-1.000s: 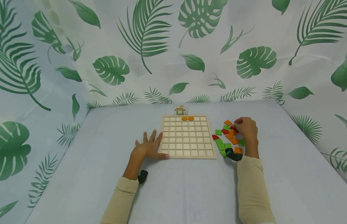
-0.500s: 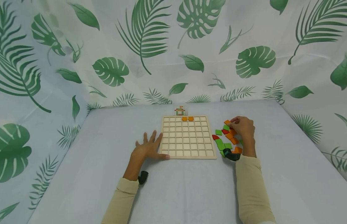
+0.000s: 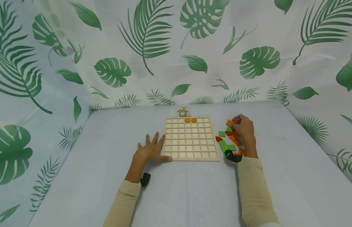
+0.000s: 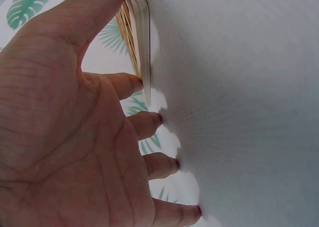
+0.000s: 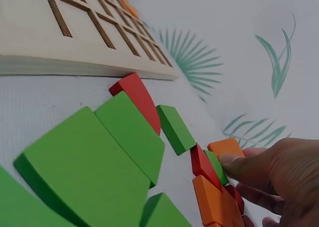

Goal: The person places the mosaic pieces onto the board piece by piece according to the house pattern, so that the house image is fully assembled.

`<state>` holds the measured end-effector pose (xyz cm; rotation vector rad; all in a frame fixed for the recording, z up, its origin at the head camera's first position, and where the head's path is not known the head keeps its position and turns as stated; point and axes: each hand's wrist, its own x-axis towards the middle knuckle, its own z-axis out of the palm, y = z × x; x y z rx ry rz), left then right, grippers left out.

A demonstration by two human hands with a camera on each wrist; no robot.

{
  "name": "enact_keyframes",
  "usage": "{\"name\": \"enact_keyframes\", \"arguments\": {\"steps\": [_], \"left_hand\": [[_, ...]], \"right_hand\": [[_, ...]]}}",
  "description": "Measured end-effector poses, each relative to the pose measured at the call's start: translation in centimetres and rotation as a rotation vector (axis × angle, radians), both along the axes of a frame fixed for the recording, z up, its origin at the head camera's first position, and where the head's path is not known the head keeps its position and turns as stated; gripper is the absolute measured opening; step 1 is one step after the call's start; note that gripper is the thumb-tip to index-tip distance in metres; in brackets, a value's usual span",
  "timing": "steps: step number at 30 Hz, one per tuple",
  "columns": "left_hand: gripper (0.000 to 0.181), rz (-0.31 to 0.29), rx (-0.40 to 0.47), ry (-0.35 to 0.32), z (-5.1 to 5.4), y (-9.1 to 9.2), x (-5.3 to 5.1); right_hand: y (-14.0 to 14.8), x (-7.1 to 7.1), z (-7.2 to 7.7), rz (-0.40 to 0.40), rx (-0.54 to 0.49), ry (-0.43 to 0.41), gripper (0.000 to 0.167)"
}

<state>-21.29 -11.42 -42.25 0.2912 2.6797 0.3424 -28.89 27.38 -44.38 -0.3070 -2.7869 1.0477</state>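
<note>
A wooden grid board (image 3: 193, 159) lies in the middle of the table, with two orange rounded pieces (image 3: 190, 120) in its top row. My left hand (image 3: 148, 152) rests spread at the board's lower left corner; in the left wrist view its thumb and a fingertip touch the board's edge (image 4: 143, 48). Right of the board, my right hand (image 3: 245, 130) pinches an orange square tile (image 3: 229, 122) between thumb and fingers. Under and beside it lie green tiles (image 3: 223, 145), red pointed pieces (image 3: 219, 138) and orange tiles (image 3: 238, 142), some partly hidden by the hand.
A small card with a coloured grid picture (image 3: 183, 111) lies just beyond the board's far edge. Leaf-patterned cloth (image 3: 147, 63) rises behind the white table. A dark wrist camera (image 3: 233, 156) on the right arm covers part of the loose pieces.
My right hand has shifted left and away from me to the far orange square tile and now pinches it; the tile has moved slightly. The left hand has stayed in place.
</note>
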Motion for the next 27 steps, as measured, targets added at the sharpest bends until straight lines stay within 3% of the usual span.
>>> {"name": "enact_keyframes", "arguments": {"steps": [7, 16, 24, 27], "left_hand": [[0.108, -0.001, 0.003, -0.002, 0.0, 0.0, 0.0], [0.108, 0.007, -0.001, -0.007, 0.0, 0.1, 0.0], [0.108, 0.006, -0.006, -0.004, 0.0, 0.1, -0.1], [0.108, 0.005, -0.006, -0.002, -0.1, 0.1, -0.1]], "right_hand": [[-0.7, -0.3, -0.5, 0.01, -0.09, 0.058, 0.024], [-1.3, -0.7, -0.3, 0.042, -0.105, 0.176, 0.03], [-1.0, -1.1, -0.4, 0.212, -0.2, 0.181, 0.034], [-1.0, -1.2, -0.6, 0.238, -0.21, 0.156, 0.032]]}}
